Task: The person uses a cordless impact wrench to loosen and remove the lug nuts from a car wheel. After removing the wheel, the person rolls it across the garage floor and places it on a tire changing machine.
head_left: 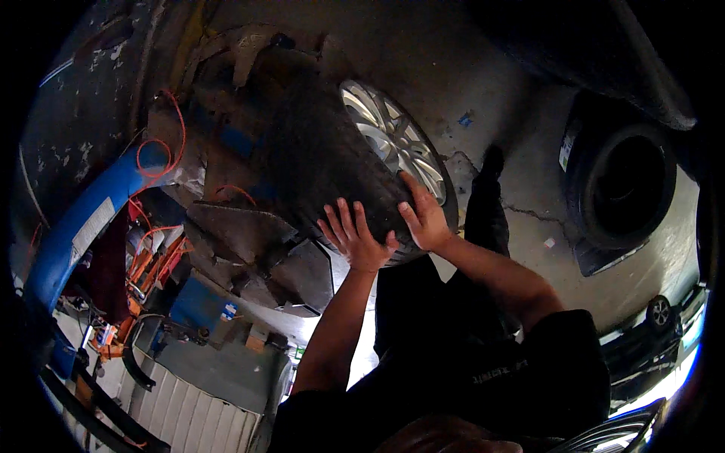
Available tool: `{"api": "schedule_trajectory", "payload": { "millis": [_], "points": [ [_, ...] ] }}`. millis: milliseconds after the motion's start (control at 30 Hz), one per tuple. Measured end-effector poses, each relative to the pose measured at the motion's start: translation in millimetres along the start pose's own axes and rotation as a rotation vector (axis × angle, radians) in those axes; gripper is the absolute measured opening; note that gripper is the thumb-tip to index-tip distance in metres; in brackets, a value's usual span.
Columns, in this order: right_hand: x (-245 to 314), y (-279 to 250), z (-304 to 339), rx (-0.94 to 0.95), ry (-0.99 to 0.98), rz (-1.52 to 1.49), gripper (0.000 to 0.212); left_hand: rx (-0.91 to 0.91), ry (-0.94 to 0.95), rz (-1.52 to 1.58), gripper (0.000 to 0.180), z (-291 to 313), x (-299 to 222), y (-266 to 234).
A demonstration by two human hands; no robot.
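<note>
A car wheel [393,143] with a silver multi-spoke rim and a black tire [325,166] stands upright in front of me, beside a dark metal machine. My left hand [361,240] lies on the tread with its fingers spread. At the tire's right edge is my right hand [429,225], thumb on the tread side and index finger reaching toward the rim. Its other fingers curl over the sidewall, partly hidden. The wheel's lower part and the tire's far side are lost in shadow.
A blue curved machine arm [91,219] with an orange coiled hose [180,128] is at the left. Tools and a grey cabinet [204,370] sit below it. Another tire [627,189] lies on the cracked floor at the right. A dark car [642,340] stands farther right.
</note>
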State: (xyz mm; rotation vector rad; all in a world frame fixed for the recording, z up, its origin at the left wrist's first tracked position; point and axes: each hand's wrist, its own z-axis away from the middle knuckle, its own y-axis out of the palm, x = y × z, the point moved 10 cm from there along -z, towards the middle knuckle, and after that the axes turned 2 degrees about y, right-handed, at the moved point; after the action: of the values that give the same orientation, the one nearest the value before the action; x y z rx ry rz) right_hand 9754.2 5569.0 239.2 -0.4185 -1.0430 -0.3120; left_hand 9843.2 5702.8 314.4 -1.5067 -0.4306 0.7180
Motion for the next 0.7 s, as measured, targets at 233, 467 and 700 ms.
{"api": "schedule_trajectory", "payload": {
  "millis": [233,467,700],
  "points": [
    [4,-2,-5,0.042,0.061,0.016,0.061,0.004,0.004,-0.01,0.091,-2,1,3],
    [9,-5,-4,0.029,0.074,0.009,0.059,-0.013,0.007,-0.024,0.09,-3,-1,-4],
    [11,-6,-5,0.009,0.05,0.037,0.058,-0.02,-0.003,-0.025,0.089,-4,-2,-6]
  ]
}}
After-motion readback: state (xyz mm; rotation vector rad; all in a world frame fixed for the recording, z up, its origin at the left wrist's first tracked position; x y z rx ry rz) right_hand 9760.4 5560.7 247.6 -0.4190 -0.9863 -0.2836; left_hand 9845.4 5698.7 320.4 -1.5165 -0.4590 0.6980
